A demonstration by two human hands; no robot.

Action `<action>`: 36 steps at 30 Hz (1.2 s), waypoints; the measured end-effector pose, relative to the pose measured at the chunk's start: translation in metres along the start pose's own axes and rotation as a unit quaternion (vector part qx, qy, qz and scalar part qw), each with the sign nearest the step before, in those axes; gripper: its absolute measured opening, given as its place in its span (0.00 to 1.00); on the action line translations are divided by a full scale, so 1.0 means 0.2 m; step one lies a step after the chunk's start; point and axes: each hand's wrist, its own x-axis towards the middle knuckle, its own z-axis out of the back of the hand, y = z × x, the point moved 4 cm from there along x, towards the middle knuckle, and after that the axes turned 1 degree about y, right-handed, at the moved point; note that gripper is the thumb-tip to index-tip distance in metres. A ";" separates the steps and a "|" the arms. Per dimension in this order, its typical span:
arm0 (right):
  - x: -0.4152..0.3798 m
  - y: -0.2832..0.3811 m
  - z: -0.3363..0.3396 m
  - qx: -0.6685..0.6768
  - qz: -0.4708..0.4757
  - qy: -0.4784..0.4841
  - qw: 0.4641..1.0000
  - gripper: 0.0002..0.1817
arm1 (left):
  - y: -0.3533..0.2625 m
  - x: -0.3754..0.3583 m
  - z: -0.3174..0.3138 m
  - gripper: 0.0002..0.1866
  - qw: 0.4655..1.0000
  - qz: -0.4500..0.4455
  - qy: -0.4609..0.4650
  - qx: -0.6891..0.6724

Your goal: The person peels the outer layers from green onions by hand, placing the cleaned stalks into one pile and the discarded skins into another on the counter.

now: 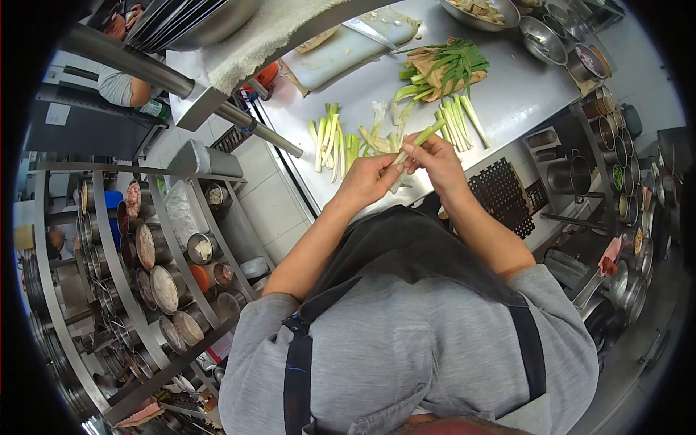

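My left hand [367, 180] and my right hand [438, 165] meet at the near edge of the steel table [518, 94]. Both pinch one scallion stalk [429, 135], whose pale green length slants up to the right between them. To the left lies a bunch of trimmed scallion stalks [328, 141], white ends toward me. More stalks [457, 122] rest just beyond my right hand. Loose peeled outer leaves [378, 119] lie between the two groups. Farther back, a heap of scallions with green tops [460, 61] sits on brown wrapping.
A white cutting board [348, 52] bears a knife [368, 32] at the back left. Metal bowls [542, 42] stand at the back right. A steel shelf post [257, 130] juts in on the left, above a rack of pots [168, 288]. Another person's arm [139, 92] shows at upper left.
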 end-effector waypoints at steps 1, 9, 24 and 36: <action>-0.01 -0.02 0.01 0.001 -0.013 -0.017 1.000 0.12 | 0.03 0.00 -0.02 0.14 0.999 0.037 0.035 -0.008; 0.19 0.10 0.70 -0.281 0.058 -0.212 0.934 0.13 | 0.37 -0.09 0.06 0.15 0.991 0.122 0.020 0.054; 0.32 -0.09 0.81 -0.592 0.096 -0.211 0.772 0.20 | 0.59 -0.12 0.09 0.16 0.923 0.268 -0.067 0.266; 0.07 -0.36 0.27 -0.518 0.057 0.030 0.853 0.20 | 0.61 0.14 0.08 0.17 0.887 0.307 -0.013 0.345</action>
